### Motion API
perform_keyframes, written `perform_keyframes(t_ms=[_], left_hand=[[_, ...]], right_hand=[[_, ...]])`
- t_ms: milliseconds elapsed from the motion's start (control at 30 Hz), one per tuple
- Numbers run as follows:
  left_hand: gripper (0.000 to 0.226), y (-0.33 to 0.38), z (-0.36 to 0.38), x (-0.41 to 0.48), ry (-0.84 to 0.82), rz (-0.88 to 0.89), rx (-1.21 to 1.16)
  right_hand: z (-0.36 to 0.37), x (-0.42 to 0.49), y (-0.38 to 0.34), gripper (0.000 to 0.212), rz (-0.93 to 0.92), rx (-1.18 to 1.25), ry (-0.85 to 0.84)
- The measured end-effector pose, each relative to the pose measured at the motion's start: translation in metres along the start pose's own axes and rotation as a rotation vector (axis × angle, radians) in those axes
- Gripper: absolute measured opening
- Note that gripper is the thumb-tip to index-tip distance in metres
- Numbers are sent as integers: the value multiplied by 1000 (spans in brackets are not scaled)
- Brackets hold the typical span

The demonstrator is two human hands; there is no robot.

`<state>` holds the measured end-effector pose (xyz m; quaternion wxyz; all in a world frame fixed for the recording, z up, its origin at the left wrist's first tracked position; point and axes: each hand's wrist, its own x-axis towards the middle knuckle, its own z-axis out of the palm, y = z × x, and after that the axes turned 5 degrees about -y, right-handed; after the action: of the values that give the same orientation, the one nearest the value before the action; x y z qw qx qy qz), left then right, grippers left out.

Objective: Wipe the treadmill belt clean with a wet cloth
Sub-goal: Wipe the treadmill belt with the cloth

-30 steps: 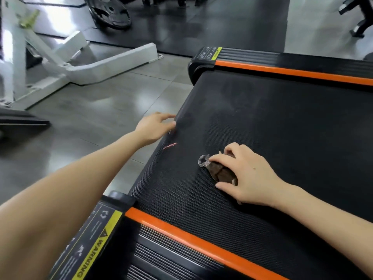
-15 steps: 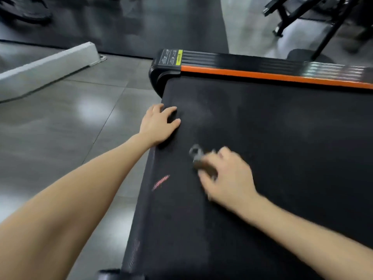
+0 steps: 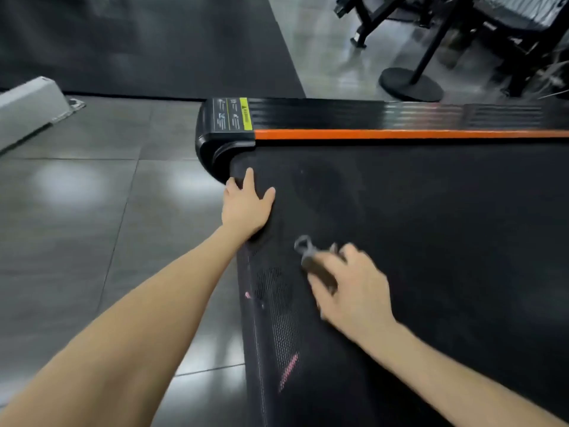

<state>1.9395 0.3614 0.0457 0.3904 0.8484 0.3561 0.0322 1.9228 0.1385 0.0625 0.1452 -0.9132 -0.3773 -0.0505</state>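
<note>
The wide black textured treadmill belt (image 3: 431, 241) fills the right of the scene. Its black side rail w/ an orange strip (image 3: 400, 134) runs along the far side, and glossy grey floor tiles (image 3: 92, 211) lie to the left.

Risks, as I judge them:
- **Belt slipping:** it prob rolls freely, so a hard shove could make it slide under the person & knock the bracing arm out.
- **Pinched fingers:** the bracing hand sits right at the belt's left edge, just near of the rounded black end cap (image 3: 212, 149). Fingers could get nipped there if the belt moves.
- **Missed strips:** the rag is tiny vs the belt, so patches likely get skipped, esp. by the far rail.
- **Wet floor:** a dripping rag could wet the tiles & leave them slick.

Left hand (image 3: 246, 204): fingers straight & a bit spread, palm flat on the belt's left edge, holding nothing.

Right hand (image 3: 354, 288): blurred, but the fingers look curled over the small brown wadded cloth (image 3: 314, 263). It presses the cloth to the belt in the near-left area, w/ a grey loop or tag poking out toward the far left. Can't tell how tight the hold is.
</note>
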Motion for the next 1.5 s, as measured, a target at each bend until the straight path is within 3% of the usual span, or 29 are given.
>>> perform_keyframes(t_ms=[133,167,300,400,467,567,633,867,933,1067,1333,1500], left_hand=[[72,6,7,9,40,-66,-37],[72,5,9,9,56,-69,-30],[75,1,16,11,105,-62,-39],[80,0,18,16,139,-66,-37],[80,0,19,16,140,-73,-30],[79,-1,19,16,142,-71,-29],[79,0,19,16,140,-79,-30],[78,3,18,15,152,-81,3],[78,3,18,14,144,-85,5],[78,3,17,14,140,-87,7],[78,5,16,14,145,-84,7],[78,4,16,14,144,-83,13]], right_hand=[[0,17,24,29,-105,-44,-24],[4,36,37,27,-35,-101,8],[13,123,88,27,524,-117,68],[19,163,79,31,707,-87,97],[24,165,56,31,633,-80,75],[33,135,26,30,277,-18,52],[31,129,34,27,157,-1,45],[40,208,52,31,488,-29,79],[37,196,43,31,428,25,44],[32,126,17,24,120,69,10],[45,209,11,25,299,78,5],[39,143,12,19,124,53,26]])
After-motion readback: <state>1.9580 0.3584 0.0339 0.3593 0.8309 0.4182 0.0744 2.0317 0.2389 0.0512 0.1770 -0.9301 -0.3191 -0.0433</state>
